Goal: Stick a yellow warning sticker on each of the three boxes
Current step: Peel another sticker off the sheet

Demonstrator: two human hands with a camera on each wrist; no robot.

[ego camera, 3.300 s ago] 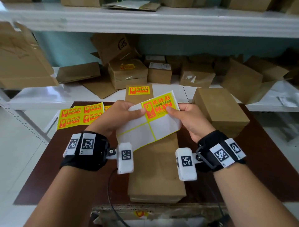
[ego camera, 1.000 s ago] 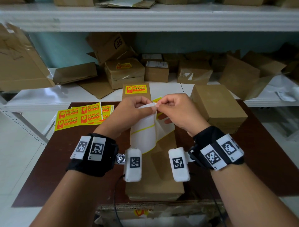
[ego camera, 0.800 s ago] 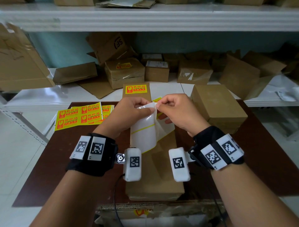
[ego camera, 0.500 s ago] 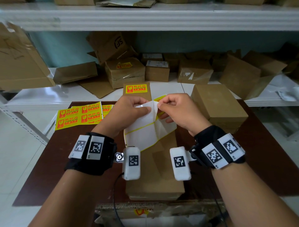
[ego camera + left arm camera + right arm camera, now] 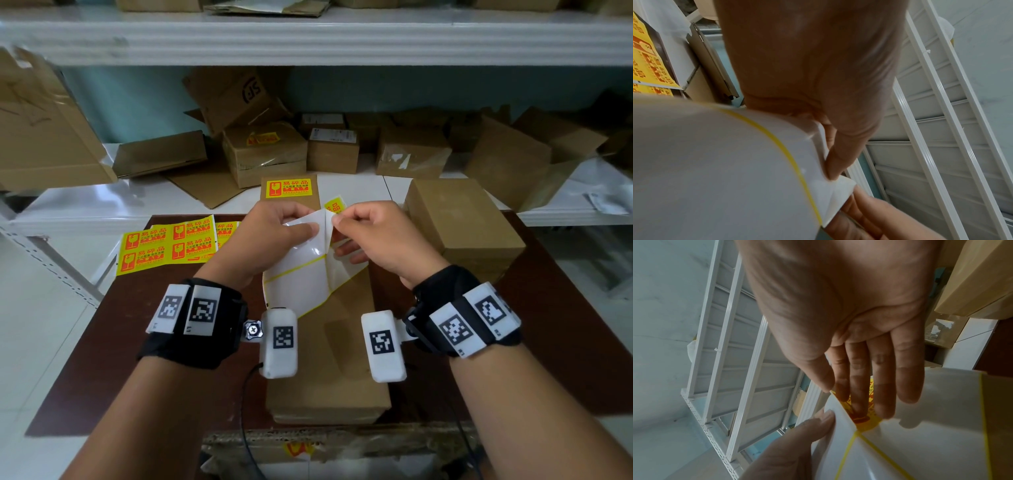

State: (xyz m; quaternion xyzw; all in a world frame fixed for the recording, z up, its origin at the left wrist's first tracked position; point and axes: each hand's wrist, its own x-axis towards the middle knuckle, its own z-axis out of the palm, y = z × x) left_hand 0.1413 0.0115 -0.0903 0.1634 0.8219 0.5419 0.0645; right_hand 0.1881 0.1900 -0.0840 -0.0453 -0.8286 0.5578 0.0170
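Observation:
My left hand (image 5: 308,229) pinches the top corner of a white backing sheet (image 5: 301,274) held above a long flat brown box (image 5: 325,370). My right hand (image 5: 337,222) pinches the corner of the last yellow warning sticker (image 5: 335,206) on that sheet, its fingers behind it. The right wrist view shows the sticker (image 5: 865,418) parting from the sheet (image 5: 931,426) under my right hand (image 5: 835,392). Just beyond my hands a box top bears a yellow sticker (image 5: 289,187). A plain brown box (image 5: 462,226) stands at the right.
Full yellow sticker sheets (image 5: 168,243) lie on the dark table (image 5: 102,342) at the left. White shelving (image 5: 85,205) behind holds several cardboard boxes (image 5: 267,150). A torn carton edge (image 5: 308,442) sits at the table's near side.
The sheet was held flat with the sticker facing me. Both hands have since come together at its top corner and bent it back, so the sticker's corner lifts off.

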